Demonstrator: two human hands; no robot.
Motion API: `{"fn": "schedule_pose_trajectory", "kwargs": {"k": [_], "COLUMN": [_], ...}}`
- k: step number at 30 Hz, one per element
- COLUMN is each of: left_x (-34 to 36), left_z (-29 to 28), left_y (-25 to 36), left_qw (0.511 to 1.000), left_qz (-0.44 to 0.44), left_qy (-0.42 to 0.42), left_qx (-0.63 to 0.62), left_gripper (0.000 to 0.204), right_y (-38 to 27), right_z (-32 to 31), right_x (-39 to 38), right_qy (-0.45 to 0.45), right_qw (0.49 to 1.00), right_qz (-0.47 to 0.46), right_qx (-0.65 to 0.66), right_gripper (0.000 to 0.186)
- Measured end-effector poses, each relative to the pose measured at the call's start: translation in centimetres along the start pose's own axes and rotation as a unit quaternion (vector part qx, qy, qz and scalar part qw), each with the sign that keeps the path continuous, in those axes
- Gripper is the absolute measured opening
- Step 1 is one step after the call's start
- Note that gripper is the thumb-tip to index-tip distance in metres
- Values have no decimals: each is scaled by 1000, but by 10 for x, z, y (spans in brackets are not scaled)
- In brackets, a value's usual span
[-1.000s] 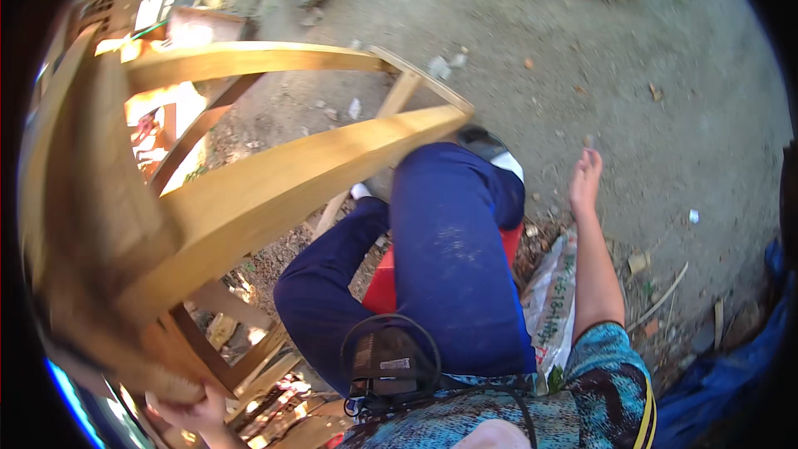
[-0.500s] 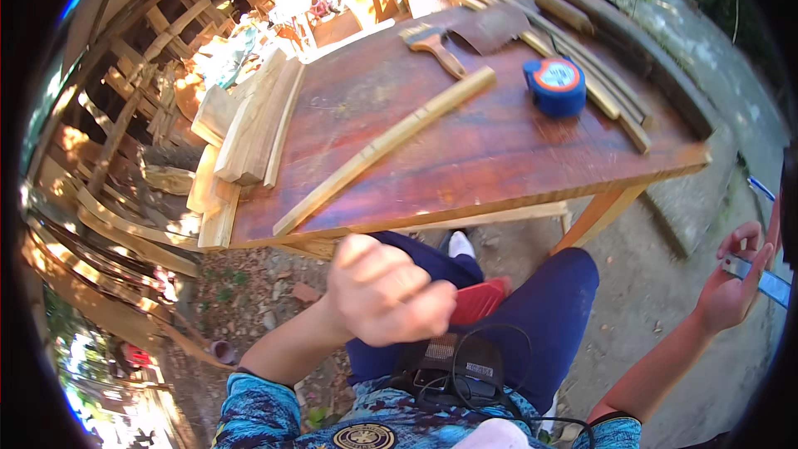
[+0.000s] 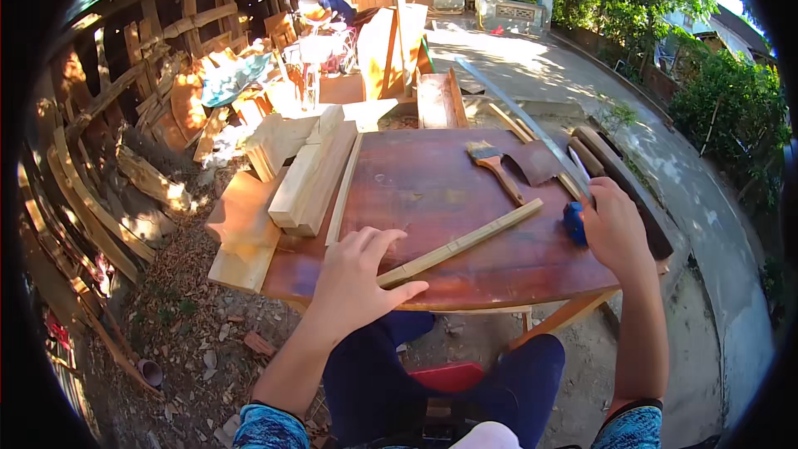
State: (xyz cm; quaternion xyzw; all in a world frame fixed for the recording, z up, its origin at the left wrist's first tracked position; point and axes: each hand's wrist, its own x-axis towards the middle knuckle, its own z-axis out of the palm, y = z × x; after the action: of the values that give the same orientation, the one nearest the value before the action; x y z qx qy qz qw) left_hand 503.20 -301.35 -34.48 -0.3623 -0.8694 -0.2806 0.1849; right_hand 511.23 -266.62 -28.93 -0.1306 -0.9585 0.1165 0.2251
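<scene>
My left hand (image 3: 356,274) is spread, thumb and fingers apart, over the near end of a narrow wooden strip (image 3: 465,243); whether it touches the strip I cannot tell. Dark cross marks show along that strip. In my closed right hand (image 3: 613,223), a long thin metal ruler (image 3: 517,116) points away and to the left. A slim pen (image 3: 575,160) juts up from the same hand. Just left of that hand, a blue tape measure (image 3: 573,223) sits partly hidden. Farther left lie a paintbrush (image 3: 496,173) and a flat dark metal blade (image 3: 534,163).
Wooden blocks (image 3: 312,187) are stacked along the left side of the reddish table (image 3: 399,166). Thick timber (image 3: 636,195) and thin strips line its right side. Scrap wood (image 3: 158,175) piles up at left. A person (image 3: 332,7) bends over far off.
My left hand has gone from a fist near my lap to spread fingers over the strip. My right hand has swung from the far right to the table with the ruler. The view has tilted up.
</scene>
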Motion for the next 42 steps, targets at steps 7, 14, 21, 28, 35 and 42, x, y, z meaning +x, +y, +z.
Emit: {"fn": "schedule_pose_trajectory", "kwargs": {"k": [7,14,21,28,35,42], "left_x": [-3,-18,-23,-47,-64,-35], "left_z": [-10,-7,-2,-29,-63,-40], "left_y": [-19,-30,-29,-28,-28,-35], "left_qw": [994,987,992,989,992,986], "left_qz": [23,-1,2,22,12,-9], "left_qy": [-35,-16,19,89,96,141], "left_qx": [-100,-158,-124,-116,-79,-83], "left_gripper": [54,27,24,34,36,35], "right_y": [-16,-81,-79,-77,-72,-74], "right_z": [20,58,87,83,90,92], "right_x": [3,-21,-29,-27,-27,-27], "right_qy": [136,108,41,59,34,30], "right_qw": [989,976,956,936,920,902], "right_qz": [-61,-85,-24,-16,9,12], "right_qx": [4,171,288,346,390,430], "right_gripper": [45,38,24,45,50,46]}}
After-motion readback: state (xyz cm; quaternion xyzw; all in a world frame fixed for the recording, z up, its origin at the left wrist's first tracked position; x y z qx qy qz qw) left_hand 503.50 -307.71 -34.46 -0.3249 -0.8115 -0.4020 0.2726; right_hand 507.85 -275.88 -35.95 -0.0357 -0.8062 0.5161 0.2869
